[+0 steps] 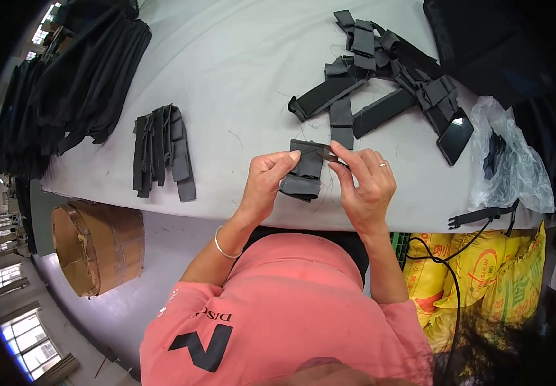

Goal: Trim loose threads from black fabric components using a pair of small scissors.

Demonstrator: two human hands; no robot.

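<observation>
My left hand (pixel 266 183) pinches the left edge of a folded dark grey fabric strip (pixel 305 168) just above the table's near edge. The thumb lies on top of the cloth. From the right, my right hand (pixel 366 183) grips small dark thread snips (pixel 328 154) between thumb and fingers. Their tip reaches over the upper part of the strip; whether the blades touch it I cannot tell. Loose threads hang by the cloth. Beyond my hands lies a tangled pile of similar dark strips (pixel 381 112), and a neater stack of strips (pixel 164 153) rests to the left.
Dark cloth pieces (pixel 91 77) are heaped at the table's far left. A phone (pixel 455 137), a clear plastic bag (pixel 516 164) and a black buckle strap (pixel 477 217) lie on the right. Below the table stand a cardboard drum (pixel 114 248) and yellow sacks (pixel 477 276).
</observation>
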